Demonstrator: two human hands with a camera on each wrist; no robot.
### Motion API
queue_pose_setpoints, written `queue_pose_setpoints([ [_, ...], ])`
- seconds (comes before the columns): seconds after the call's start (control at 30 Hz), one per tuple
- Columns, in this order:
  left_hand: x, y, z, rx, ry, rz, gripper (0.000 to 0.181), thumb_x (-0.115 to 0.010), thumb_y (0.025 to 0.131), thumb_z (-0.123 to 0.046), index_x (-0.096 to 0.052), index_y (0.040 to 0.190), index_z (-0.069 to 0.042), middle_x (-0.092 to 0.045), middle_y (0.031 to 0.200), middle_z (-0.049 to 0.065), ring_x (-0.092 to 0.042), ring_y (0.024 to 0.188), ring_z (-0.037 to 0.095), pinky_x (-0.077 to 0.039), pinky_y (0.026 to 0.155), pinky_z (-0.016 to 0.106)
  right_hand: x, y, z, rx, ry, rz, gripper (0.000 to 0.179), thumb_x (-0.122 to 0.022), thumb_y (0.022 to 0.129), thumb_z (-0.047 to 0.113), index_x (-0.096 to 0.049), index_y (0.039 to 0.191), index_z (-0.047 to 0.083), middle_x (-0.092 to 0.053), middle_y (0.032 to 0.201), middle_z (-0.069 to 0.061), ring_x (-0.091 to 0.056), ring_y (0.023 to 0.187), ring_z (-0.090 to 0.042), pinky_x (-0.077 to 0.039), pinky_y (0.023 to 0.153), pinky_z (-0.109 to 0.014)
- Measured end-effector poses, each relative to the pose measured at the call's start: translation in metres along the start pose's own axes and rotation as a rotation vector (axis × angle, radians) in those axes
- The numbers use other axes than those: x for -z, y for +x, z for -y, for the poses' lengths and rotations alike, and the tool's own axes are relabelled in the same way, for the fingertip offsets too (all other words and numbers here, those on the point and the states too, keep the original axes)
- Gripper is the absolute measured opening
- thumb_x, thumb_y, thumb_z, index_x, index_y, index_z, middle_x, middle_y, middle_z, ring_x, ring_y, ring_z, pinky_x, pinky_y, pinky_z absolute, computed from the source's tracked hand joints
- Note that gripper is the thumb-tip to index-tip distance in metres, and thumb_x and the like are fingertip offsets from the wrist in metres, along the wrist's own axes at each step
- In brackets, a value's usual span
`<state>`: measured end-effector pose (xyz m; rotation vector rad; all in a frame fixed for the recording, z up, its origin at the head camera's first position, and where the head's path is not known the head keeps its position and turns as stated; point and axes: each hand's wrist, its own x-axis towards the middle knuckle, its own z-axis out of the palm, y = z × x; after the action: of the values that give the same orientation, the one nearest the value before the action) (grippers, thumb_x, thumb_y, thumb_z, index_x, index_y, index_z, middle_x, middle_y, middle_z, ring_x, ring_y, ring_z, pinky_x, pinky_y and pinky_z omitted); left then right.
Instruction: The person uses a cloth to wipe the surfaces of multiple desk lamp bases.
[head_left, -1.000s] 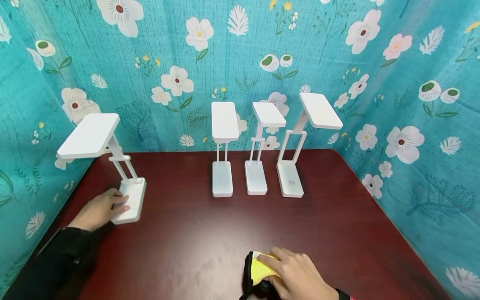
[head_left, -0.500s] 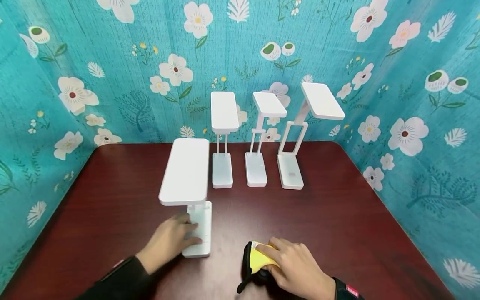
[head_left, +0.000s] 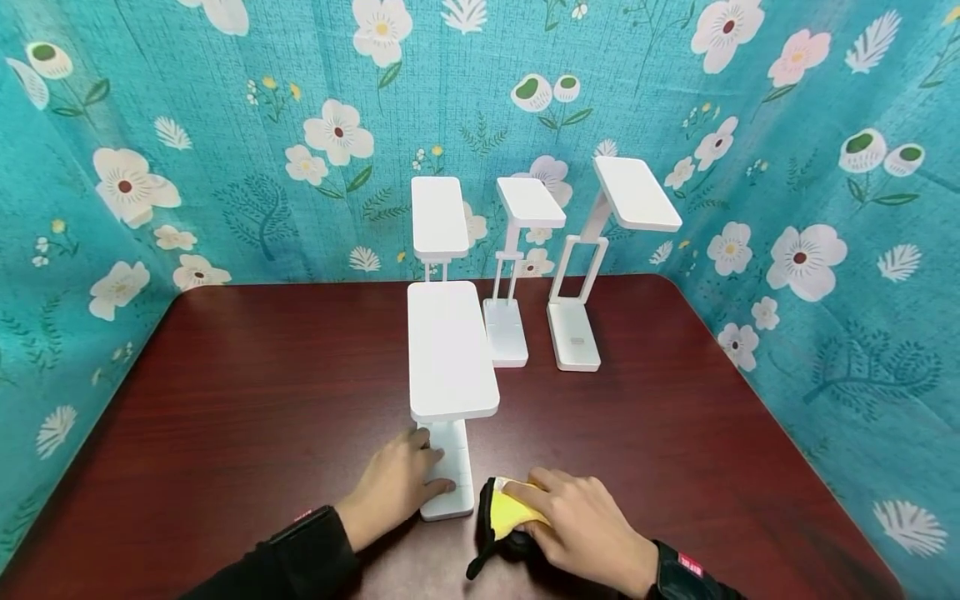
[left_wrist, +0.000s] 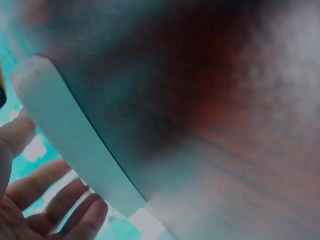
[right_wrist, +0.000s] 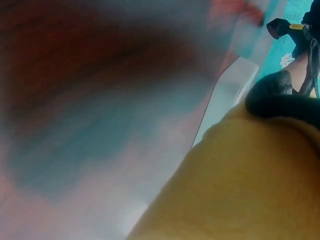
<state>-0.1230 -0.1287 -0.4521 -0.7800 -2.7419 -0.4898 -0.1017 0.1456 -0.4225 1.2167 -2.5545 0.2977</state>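
Observation:
In the head view, a white desk lamp [head_left: 450,350] with a flat rectangular head stands mid-table on a slab base [left_wrist: 75,130]. My left hand [head_left: 392,487] reaches in from the left of that base, its fingers and thumb resting on the top. The left wrist view has those fingers loosely bent along the base's upper edge. To the right of the base, my right hand [head_left: 588,525] grips a yellow cloth [head_left: 507,510] with black edging and a black loop, down near the tabletop. That cloth fills much of the right wrist view.
Behind the near lamp stand a left lamp [head_left: 438,217], a middle lamp [head_left: 506,329] and a right lamp [head_left: 573,333], all white and unfolded. The dark red table [head_left: 262,375] backs onto a turquoise floral curtain [head_left: 262,125].
My left hand has slid the near lamp from the table's left side rightwards to the middle, in front of the left back lamp. My right hand keeps the cloth in about the same spot.

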Motion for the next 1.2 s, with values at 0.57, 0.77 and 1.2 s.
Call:
queue_pose_setpoints([
  [0.57, 0.000, 0.006, 0.035, 0.057, -0.051, 0.155, 0.056, -0.093, 0.059, -0.043, -0.080, 0.103, -0.013, -0.072, 0.119, 0.003, -0.061, 0.109, 0.020, -0.049, 0.100, 0.052, -0.035, 0.103, -0.028, 0.096, -0.097, 0.145, 0.028, -0.082, 0.084, 0.031, -0.068, 0.109, 0.025, -0.066, 0.092, 0.007, -0.036, 0.056, -0.006, -0.026, 0.045, -0.021],
  [0.77, 0.006, 0.009, 0.033, 0.065, -0.017, 0.177, 0.071, -0.092, 0.057, -0.056, -0.078, 0.112, -0.013, -0.072, 0.117, -0.003, -0.061, 0.108, 0.019, -0.043, 0.107, 0.058, -0.026, 0.079, -0.014, 0.209, -0.119, 0.195, 0.035, -0.082, 0.081, 0.033, -0.073, 0.115, 0.027, -0.066, 0.097, 0.009, -0.059, 0.066, -0.006, -0.041, 0.046, -0.022],
  [1.2, 0.009, 0.007, 0.033, 0.066, -0.043, 0.197, 0.070, -0.092, 0.059, -0.054, -0.078, 0.113, -0.012, -0.072, 0.119, 0.000, -0.062, 0.109, 0.021, -0.042, 0.107, 0.059, -0.032, 0.091, -0.024, 0.190, -0.094, 0.158, 0.036, -0.082, 0.081, 0.027, -0.071, 0.115, 0.027, -0.066, 0.093, 0.010, -0.038, 0.054, -0.002, -0.029, 0.043, -0.019],
])
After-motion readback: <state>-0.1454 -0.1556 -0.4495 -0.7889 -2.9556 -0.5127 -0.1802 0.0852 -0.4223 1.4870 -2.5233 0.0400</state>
